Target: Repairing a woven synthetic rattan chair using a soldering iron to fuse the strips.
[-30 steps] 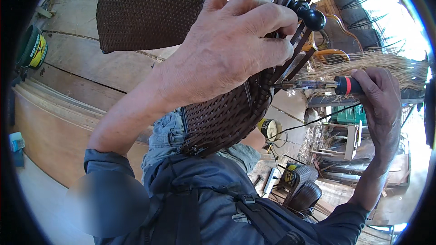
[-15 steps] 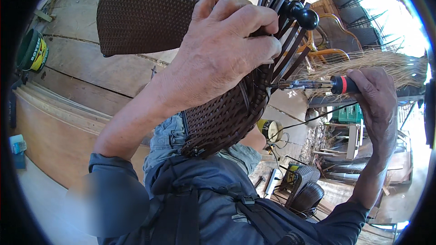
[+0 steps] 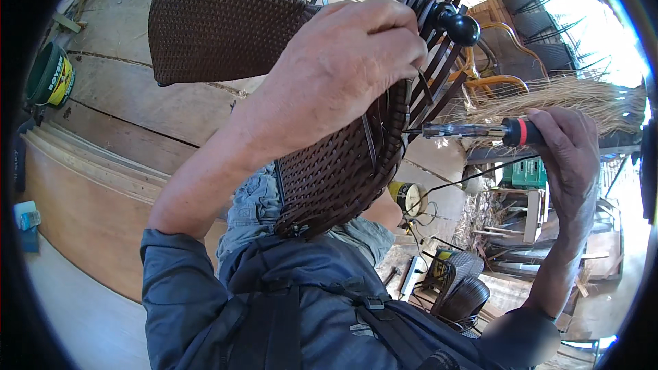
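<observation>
My left hand (image 3: 356,55) is closed at the upper edge of a dark brown woven piece of furniture (image 3: 336,178), its fingers pinching a flat weaving strip (image 3: 425,87). The woven piece rests across my lap, with several loose strips fanning out beyond the hand. My right hand (image 3: 572,147) is wrapped around the dark, red-banded handle of a soldering iron (image 3: 473,130). The iron's thin tip meets the braided edge just below my left hand. A shiny black ball-shaped foot (image 3: 462,30) sticks out beside the strips.
A broad woven panel (image 3: 219,24) extends at the upper left. A green bucket (image 3: 51,75) stands at far left, near wooden boards (image 3: 103,164). A white power strip (image 3: 412,275) and a yellow-sided can (image 3: 408,198) lie below. Dry straw (image 3: 582,106) and a green crate (image 3: 524,173) are at right.
My left hand has shifted slightly up and right along the edge, and a strip end now shows below its fingers. The soldering iron has barely moved, its tip still at the braid.
</observation>
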